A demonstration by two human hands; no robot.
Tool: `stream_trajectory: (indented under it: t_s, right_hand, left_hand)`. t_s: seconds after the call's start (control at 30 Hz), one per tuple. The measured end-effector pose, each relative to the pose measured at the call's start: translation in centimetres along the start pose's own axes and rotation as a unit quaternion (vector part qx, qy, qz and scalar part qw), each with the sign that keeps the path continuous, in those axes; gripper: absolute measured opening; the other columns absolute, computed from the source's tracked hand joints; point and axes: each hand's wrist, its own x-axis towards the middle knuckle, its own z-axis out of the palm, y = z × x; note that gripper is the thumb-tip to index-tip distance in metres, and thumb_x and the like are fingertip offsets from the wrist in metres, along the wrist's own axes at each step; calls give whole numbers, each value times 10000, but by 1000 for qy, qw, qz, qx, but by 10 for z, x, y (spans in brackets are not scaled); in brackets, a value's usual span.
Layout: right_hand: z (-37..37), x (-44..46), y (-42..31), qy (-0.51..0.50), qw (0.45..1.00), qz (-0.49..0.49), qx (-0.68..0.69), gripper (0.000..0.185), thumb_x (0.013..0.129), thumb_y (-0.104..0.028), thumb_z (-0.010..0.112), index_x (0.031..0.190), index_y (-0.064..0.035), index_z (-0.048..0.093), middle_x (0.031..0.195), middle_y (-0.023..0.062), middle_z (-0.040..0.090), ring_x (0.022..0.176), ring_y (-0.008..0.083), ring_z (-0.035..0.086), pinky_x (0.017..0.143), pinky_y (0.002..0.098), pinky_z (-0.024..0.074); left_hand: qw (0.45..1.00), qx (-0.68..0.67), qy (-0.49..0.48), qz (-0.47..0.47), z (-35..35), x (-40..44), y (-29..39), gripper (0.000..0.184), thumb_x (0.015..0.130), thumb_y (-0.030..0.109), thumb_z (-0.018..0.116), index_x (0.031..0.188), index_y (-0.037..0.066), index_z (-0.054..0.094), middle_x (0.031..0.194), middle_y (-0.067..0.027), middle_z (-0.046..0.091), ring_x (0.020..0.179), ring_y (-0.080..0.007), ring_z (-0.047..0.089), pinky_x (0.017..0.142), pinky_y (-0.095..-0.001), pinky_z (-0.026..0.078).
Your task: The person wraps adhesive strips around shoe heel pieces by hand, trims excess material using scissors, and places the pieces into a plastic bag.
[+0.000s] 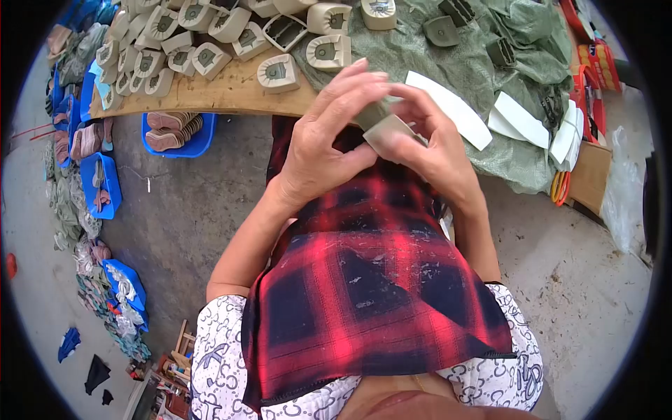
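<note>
Both hands are raised together near the table's front edge, above the red and black checked apron (392,280). Between them is a small grey-green block (381,127) with a pale flat face. My left hand (325,133) has its thumb against the block's lower left side, its fingers arched over the top. My right hand (437,143) closes on the block from the right, thumb across the pale face. The fingers partly hide the block. Behind the hands, beige covered heel-like blocks (329,52) stand on the table.
Many beige blocks crowd the wooden table (210,91) at left. Green woven sheeting (504,168) covers its right part, bearing white strips (451,108) and dark green blocks (441,31). Blue bins (180,150) with pinkish soles stand on the floor at left.
</note>
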Motion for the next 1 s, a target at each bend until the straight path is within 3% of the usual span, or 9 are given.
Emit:
stream_trajectory:
  t_s: [0.07,0.13,0.17,0.3,0.43,0.6,0.7,0.83,1.0]
  right_hand:
    - [-2,6,1,-1,995,-95,42,621,795,-202,752,1342,-40,507,1158,91,634,971,153,612,849,263,470]
    - [3,10,-10,55,984,-151,74,617,777,-144,765,1331,-39,516,1174,86,629,1018,161,609,888,296,469]
    - [5,15,-12,81,975,-183,95,618,767,-116,772,1326,-38,520,1183,84,627,1042,166,607,908,313,469]
    - [1,29,-14,210,875,-392,-193,630,707,-19,739,1307,-80,557,1259,118,604,1178,283,563,1006,396,438]
    - [9,32,-3,192,802,-473,-311,604,690,7,713,1274,-97,599,1353,133,531,1266,386,467,1054,461,399]
    - [9,3,-3,175,907,-375,-78,732,791,-7,657,1442,21,323,1301,201,546,1223,282,517,1052,409,363]
    - [-3,-5,3,-11,977,-196,81,441,973,-206,490,1324,59,457,1188,177,623,1079,226,611,961,348,440]
    - [26,16,-17,33,890,-2,455,493,1039,-373,381,1181,42,605,1074,156,683,972,218,664,907,349,500]
    - [9,27,-12,92,926,-108,349,301,996,-209,551,1104,54,649,1021,119,691,951,184,657,890,327,516]
  left_hand:
    - [998,27,-36,54,-7,16,4,756,711,-46,678,1411,61,413,1498,-139,376,1400,-320,354,1134,-465,315]
    - [997,70,39,-11,-16,34,25,807,745,-66,645,1464,47,298,1426,-166,465,1363,-305,408,1119,-458,331]
    - [993,-39,56,-98,-20,36,30,761,797,-31,622,1472,32,274,1381,-177,503,1308,-282,462,1089,-434,364]
    - [824,-417,126,-363,-36,34,44,625,898,79,661,1426,-36,347,1225,-164,611,1056,-174,609,935,-319,489]
    - [832,-413,110,-353,-29,34,42,696,865,86,714,1429,-56,330,1273,-191,570,1078,-196,606,939,-308,497]
    - [860,-405,151,-272,-22,33,42,787,812,8,736,1453,-51,284,1334,-222,512,1156,-226,574,995,-324,474]
    - [860,-423,155,-239,-21,30,39,824,798,-16,736,1468,-42,256,1330,-226,518,1188,-228,555,1006,-333,465]
    - [855,-443,136,-234,-17,23,40,844,799,1,748,1478,-21,249,1340,-229,515,1188,-232,558,1008,-333,459]
    - [858,-409,145,-275,-19,15,45,819,809,-14,733,1472,-15,253,1325,-237,520,1160,-231,575,980,-326,482]
